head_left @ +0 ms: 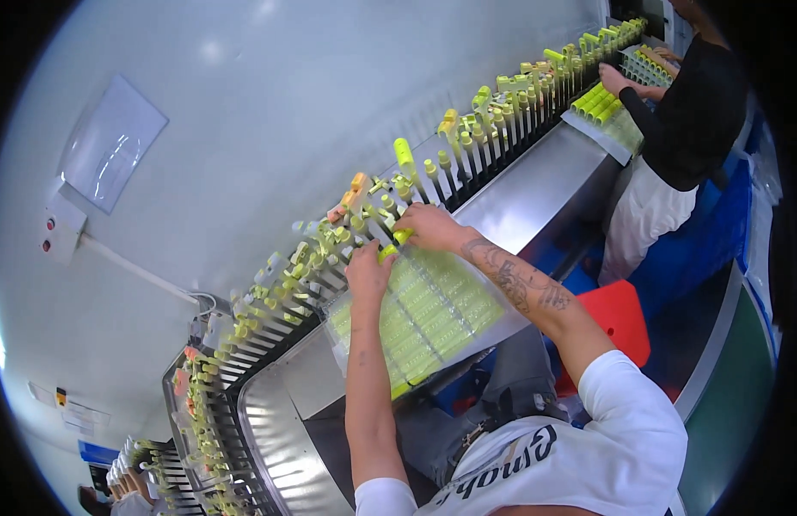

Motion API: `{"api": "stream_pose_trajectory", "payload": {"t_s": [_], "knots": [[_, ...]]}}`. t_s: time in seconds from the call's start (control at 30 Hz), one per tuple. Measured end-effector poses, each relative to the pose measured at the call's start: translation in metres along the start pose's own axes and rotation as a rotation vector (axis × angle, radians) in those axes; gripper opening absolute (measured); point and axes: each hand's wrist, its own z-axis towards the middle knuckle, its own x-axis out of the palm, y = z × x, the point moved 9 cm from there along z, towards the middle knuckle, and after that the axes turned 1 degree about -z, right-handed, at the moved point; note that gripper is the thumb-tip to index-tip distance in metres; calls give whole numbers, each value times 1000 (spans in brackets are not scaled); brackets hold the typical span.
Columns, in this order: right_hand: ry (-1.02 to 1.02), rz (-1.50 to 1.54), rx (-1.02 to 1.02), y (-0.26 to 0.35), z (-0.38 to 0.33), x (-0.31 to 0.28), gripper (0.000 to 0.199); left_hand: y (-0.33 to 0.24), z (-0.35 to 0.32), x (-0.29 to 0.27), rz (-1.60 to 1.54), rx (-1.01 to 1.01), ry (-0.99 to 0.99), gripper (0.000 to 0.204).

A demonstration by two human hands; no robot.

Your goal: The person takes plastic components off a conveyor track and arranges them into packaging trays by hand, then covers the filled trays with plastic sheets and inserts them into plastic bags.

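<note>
My left hand [368, 268] is closed, its fingers pinching a small bright yellow-green tube-shaped piece [387, 252] over the far edge of a tray. Just right of it, my right hand [428, 227] has its fingers bent round another yellow-green piece [403, 236]. Whether these are two pieces or the ends of one, I cannot tell. Below both hands lies the tray [493, 322], with rows of yellow-green pieces under or in clear plastic. Right behind my fingers runs a line of upright black spindles [451, 191] topped with yellow-green and orange parts.
A steel ledge [536, 185] follows the spindle line and curves at the lower left [282, 430]. A co-worker in a black top [686, 120] handles another tray [622, 129] at the upper right. A red stool [618, 322] stands to my right. A grey wall [244, 103] rises behind the line.
</note>
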Motion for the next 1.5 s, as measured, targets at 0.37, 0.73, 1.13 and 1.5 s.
{"api": "stream_pose_trajectory", "payload": {"t_s": [0.37, 0.73, 1.13, 1.5], "knots": [[-186, 64, -64, 23, -45, -64, 30, 31, -51, -81, -208, 100, -219, 28], [-207, 101, 134, 53, -69, -80, 23, 51, -89, -147, -162, 134, -151, 13], [-140, 133, 6, 102, -76, -67, 27, 91, 69, -120, 259, 39, 126, 36], [-112, 364, 110, 42, -70, -107, 30, 206, 56, -158, -63, -80, 498, 25]]}}
